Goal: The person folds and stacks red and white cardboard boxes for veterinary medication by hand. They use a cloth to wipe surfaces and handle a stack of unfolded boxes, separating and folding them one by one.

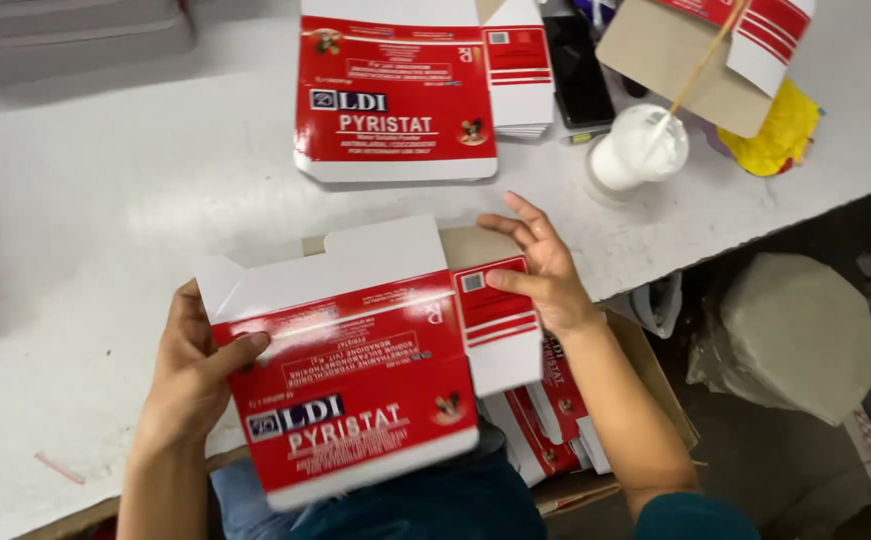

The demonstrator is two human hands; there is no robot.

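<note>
A flat, unfolded red and white carton lies over the near edge of the white table, in front of me. My left hand grips its left edge, thumb on the printed red face. My right hand rests on the carton's right side flap, fingers spread over the red and white panel. A stack of the same flat red cartons lies farther back on the table.
A white pot with a stick in it stands at the right, near a black phone, a brown cardboard piece and a yellow cloth. An open box holding more red cartons sits below the table edge. Wrapped bundles lie on the floor.
</note>
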